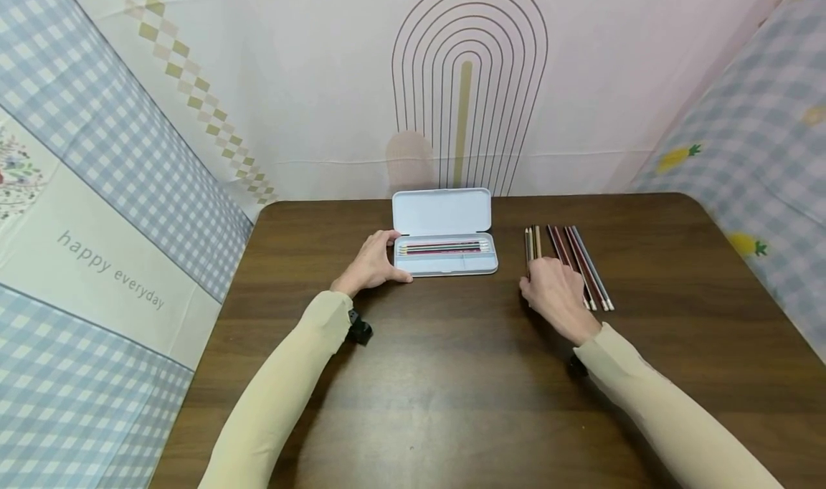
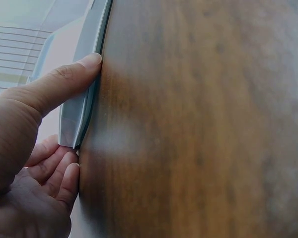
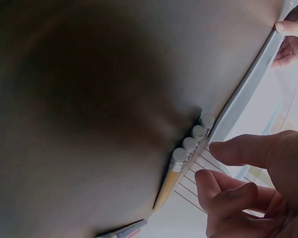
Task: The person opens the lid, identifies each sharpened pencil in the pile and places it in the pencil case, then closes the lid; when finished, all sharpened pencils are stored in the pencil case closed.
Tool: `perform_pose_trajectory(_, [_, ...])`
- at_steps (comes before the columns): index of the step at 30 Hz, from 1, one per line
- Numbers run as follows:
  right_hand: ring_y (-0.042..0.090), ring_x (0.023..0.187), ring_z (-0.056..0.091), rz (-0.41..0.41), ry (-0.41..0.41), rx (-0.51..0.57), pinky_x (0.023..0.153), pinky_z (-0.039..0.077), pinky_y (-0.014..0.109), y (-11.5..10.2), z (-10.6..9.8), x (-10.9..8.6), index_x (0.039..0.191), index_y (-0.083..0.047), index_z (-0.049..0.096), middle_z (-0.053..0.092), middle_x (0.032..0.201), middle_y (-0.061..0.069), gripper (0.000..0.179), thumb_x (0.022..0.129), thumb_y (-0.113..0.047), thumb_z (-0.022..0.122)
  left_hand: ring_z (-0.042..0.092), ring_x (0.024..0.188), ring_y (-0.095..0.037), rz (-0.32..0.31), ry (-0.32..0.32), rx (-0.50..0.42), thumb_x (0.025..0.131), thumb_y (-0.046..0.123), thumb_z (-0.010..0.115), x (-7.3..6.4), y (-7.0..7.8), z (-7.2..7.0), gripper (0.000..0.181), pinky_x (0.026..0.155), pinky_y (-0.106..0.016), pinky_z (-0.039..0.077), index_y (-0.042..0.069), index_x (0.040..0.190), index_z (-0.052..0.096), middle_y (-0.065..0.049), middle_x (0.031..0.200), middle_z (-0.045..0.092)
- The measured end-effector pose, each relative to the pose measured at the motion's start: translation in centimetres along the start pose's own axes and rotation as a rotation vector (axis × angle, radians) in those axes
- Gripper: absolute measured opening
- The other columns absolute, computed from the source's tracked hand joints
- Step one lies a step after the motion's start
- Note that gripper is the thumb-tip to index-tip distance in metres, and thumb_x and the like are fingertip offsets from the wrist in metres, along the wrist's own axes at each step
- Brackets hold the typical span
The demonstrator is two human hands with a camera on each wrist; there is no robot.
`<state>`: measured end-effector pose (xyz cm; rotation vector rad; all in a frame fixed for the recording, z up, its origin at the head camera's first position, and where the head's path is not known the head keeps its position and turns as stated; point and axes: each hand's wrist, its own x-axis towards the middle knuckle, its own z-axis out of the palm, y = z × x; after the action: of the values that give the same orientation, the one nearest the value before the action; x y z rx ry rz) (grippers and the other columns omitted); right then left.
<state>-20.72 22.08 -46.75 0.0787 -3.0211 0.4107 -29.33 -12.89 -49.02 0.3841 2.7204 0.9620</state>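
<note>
An open, pale blue pencil case [image 1: 429, 266] lies on the table, several pencils [image 1: 444, 248] side by side in it. My left hand [image 1: 373, 261] holds its left end, the thumb on the front edge and the fingers curled round the corner; in the left wrist view the case's side wall [image 2: 79, 116] sits between them. My right hand [image 1: 556, 292] is over a row of pencils [image 1: 529, 239] right of the case. In the right wrist view thumb and forefinger are apart, close to the white-tipped pencil ends [image 3: 179, 154], with nothing pinched between them.
More dark red and grey pencils [image 1: 582, 259] lie slantwise just right of my right hand. The case's raised lid [image 1: 442, 213] stands by the back edge of the brown wooden table [image 1: 413, 388]. Patterned cloth [image 1: 323, 80] hangs behind and at both sides.
</note>
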Motion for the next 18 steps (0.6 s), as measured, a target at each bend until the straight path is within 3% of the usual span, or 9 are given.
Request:
perform_pose_trajectory(10, [0.026,0.059,0.05,0.02,-0.068,0.024,0.048,0.039,0.041,0.43,0.05,-0.29,0.056,-0.017,0.042,0.051,0.063,0.007,0.044,0.092,-0.011,0.066,0.046,0.151,-0.037,0.0,0.001,-0.01,0.08,0.026,0.099,-0.03,0.1,-0.08,0.098,0.131,-0.05,0.037,0.001,0.159,0.046,-0.021,0.159,0.051])
perform_pose_trajectory(18, [0.029,0.061,0.056,0.029,-0.083,0.025,0.05,0.044,0.043,0.47,0.06,-0.22,0.054,-0.018,0.042,0.057,0.064,0.01,0.045,0.091,-0.011,0.066,0.045,0.151,-0.037,0.003,0.001,-0.024,0.08,0.026,0.098,-0.13,0.12,-0.05,0.098,0.132,-0.05,0.037,0.001,0.159,0.046,-0.021,0.158,0.051])
